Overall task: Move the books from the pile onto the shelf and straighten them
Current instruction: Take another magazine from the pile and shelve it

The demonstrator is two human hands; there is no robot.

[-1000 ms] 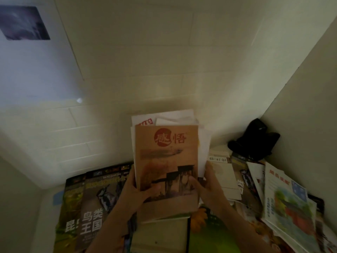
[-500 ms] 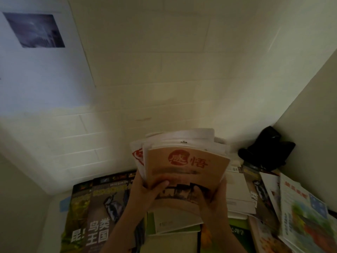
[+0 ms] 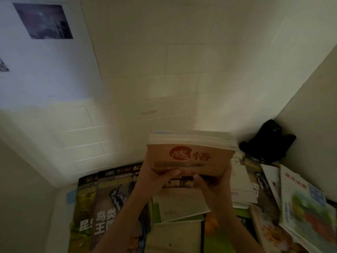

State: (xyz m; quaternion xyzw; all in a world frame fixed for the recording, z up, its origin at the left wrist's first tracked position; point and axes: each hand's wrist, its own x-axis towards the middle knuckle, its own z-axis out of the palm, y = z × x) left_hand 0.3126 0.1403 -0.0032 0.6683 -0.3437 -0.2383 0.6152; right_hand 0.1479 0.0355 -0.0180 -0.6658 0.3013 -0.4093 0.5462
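I hold a stack of books (image 3: 191,152) up in front of me with both hands; its top book has a brown cover with a red seal and red characters. My left hand (image 3: 156,177) grips the stack's left lower edge, thumb on the cover. My right hand (image 3: 213,181) grips the right lower edge. The stack is tilted so its white page edges face the wall. Below lies the pile: bird magazines (image 3: 109,201) at the left, pale books (image 3: 182,203) in the middle, picture books (image 3: 306,207) at the right. No shelf is in view.
A pale brick wall (image 3: 164,79) rises behind the pile, and a side panel (image 3: 313,110) closes the right. A black object (image 3: 268,141) sits in the back right corner. A poster (image 3: 43,21) hangs on the upper left wall.
Both hands have lifted the stack and tipped its top away from me, so the cover now looks foreshortened. The view has tilted up the wall.
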